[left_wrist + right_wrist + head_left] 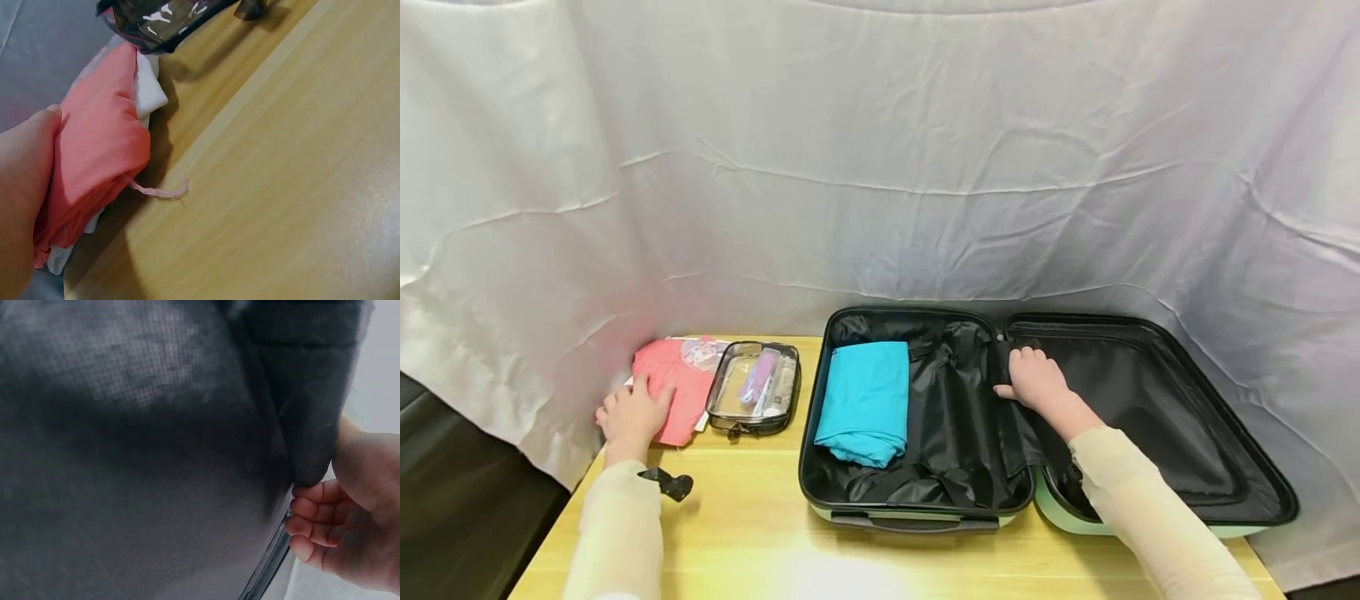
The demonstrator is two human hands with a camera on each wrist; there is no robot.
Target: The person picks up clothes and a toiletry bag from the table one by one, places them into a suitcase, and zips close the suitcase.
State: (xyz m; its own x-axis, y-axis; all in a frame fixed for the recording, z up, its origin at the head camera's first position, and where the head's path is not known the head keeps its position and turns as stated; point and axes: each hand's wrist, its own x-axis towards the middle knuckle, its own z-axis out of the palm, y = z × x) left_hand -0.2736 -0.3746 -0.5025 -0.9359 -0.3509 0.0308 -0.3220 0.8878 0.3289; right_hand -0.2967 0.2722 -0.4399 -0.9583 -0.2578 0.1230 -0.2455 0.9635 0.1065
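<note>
Near left: left hand (632,414) grips the folded coral garment (100,156) at the table edge, as if to lift it | centre: right hand (1036,377) pinches the black divider flap (306,425), holding the open suitcase (1240,433) clear | far left: clear pouch (754,388).

Staged recording setup, prob. indoors: white sheet backdrop (880,167) draped behind wood table (760,533).
</note>
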